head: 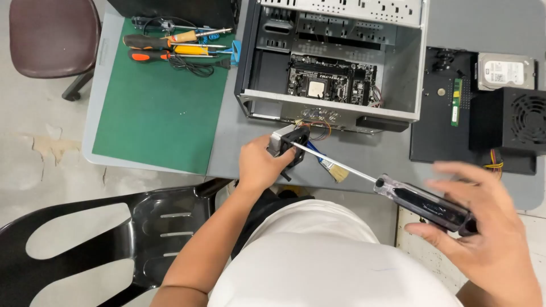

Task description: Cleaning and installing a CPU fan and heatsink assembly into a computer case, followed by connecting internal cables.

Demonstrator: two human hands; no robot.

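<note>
My left hand (260, 165) grips a small cooler with a black fan and metal heatsink (287, 141), held just in front of the open computer case (335, 108). My right hand (483, 227) holds a long screwdriver (421, 200) by its clear and black handle. Its thin shaft reaches left and its tip rests on the fan. A motherboard (333, 78) lies inside the case. Thin coloured wires (321, 128) run from the case's front edge toward the fan.
A green mat (159, 108) on the grey table carries several screwdrivers (170, 46) and a cable. A small brush (333, 167) lies under the shaft. A hard drive (505, 71), a memory stick (456, 102) and a black power supply (520, 122) sit at right. Chairs stand at left.
</note>
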